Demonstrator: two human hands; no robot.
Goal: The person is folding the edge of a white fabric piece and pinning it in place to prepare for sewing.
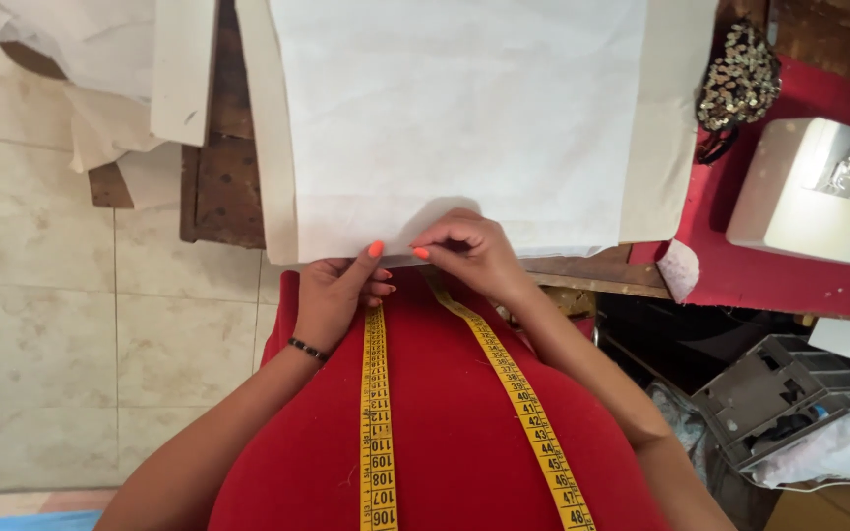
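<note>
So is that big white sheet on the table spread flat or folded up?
Spread flat: the white sheet lies smooth across the table, both hands pinching its near edge.

Person wears a plain bright-red knit top, arms bare below it. Yellow flexible measuring tape with black and red markings drapes round the neck, two strands down the chest. Thin black bead bracelet on left wrist. Left hand and right hand have orange-painted nails.
</note>
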